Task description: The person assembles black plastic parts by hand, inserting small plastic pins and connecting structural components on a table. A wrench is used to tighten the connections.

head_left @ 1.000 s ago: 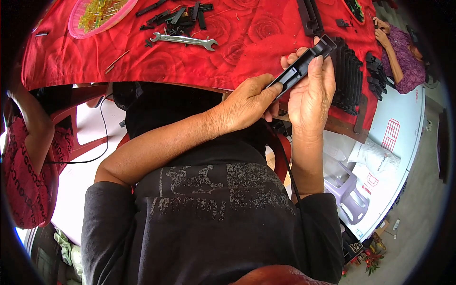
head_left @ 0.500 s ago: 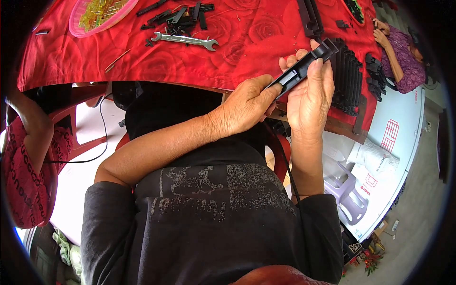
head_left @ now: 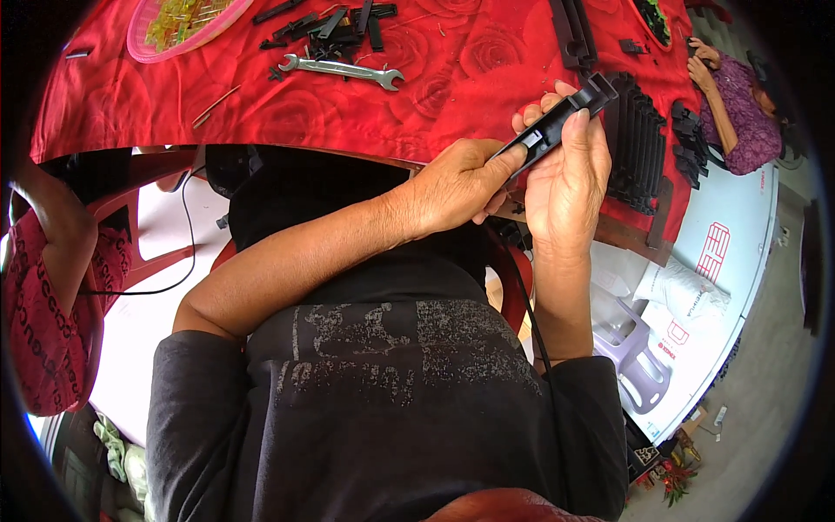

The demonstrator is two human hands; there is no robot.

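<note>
A long black plastic housing (head_left: pixel 557 127) with a channel along it is held tilted between my two hands, its wider end up and to the right. My left hand (head_left: pixel 465 181) grips the lower end, with the thumb pressed into the channel. Just beyond that thumb a small pale piece (head_left: pixel 533 138) shows inside the channel. My right hand (head_left: pixel 570 178) closes round the upper part, thumb on the near side and fingertips behind. The housing's lower tip is hidden by my left hand.
On the red cloth (head_left: pixel 287 113) lie an open-ended wrench (head_left: pixel 344 70) and a pile of black plastic parts (head_left: pixel 348 30). A pink basket (head_left: pixel 148 54) holds yellowish pieces. Stacked black housings (head_left: pixel 633 143) stand right of my hands. Other people sit at far left and far right.
My left thumb has slid up along the channel, and less of the pale piece shows now. The housing stays in nearly the same place in both hands.
</note>
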